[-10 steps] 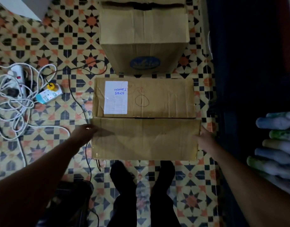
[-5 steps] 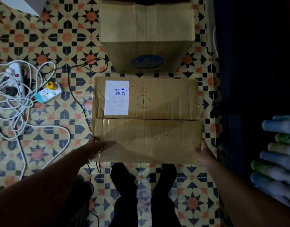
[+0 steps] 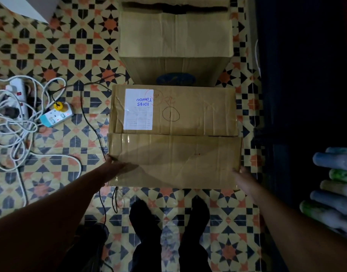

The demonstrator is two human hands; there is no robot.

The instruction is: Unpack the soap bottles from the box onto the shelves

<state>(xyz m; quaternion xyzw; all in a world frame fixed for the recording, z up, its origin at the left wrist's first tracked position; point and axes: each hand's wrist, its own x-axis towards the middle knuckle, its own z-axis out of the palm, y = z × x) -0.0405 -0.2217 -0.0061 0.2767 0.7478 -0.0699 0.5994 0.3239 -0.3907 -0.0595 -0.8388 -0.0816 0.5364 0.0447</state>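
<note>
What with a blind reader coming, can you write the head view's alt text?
A person's left hand and right hand are set against the two ends of a taped cardboard box on a patterned tile floor in dim light. A second box stands behind it, tangled white cords lie to the left, and stacked bottles show at the right edge.

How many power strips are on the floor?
2. A white power strip lies far left among tangled cables; a blue-and-white power strip with a yellow plug lies just right of it. The cables may hide others.
</note>
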